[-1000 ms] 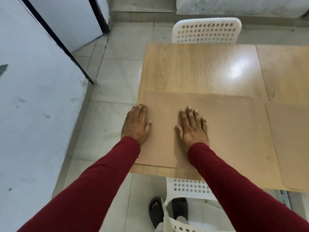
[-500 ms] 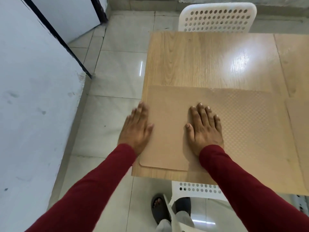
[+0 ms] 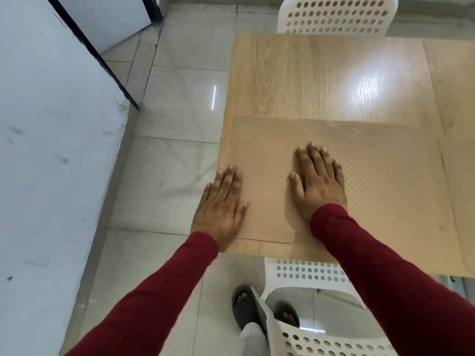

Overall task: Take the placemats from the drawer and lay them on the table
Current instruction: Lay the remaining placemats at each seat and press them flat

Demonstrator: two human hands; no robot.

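Observation:
A tan textured placemat (image 3: pixel 380 186) lies flat on the near left part of the light wooden table (image 3: pixel 308 78). My right hand (image 3: pixel 318 183) rests palm down on the mat, fingers spread. At the mat's left edge, my left hand (image 3: pixel 221 209) lies flat, partly over the table's edge. A second placemat (image 3: pixel 460 191) of the same colour lies to the right, cut off by the frame. Neither hand grips anything.
A white perforated plastic chair (image 3: pixel 334 16) stands at the table's far side. Another white chair (image 3: pixel 308 276) is tucked under the near edge, by my feet. A pale wall (image 3: pixel 51 150) runs along the left, with tiled floor (image 3: pixel 180 124) between it and the table.
My left hand has slid back and left, from on the mat to its left edge. My right hand stays flat on the mat. The camera has tilted down and shifted left.

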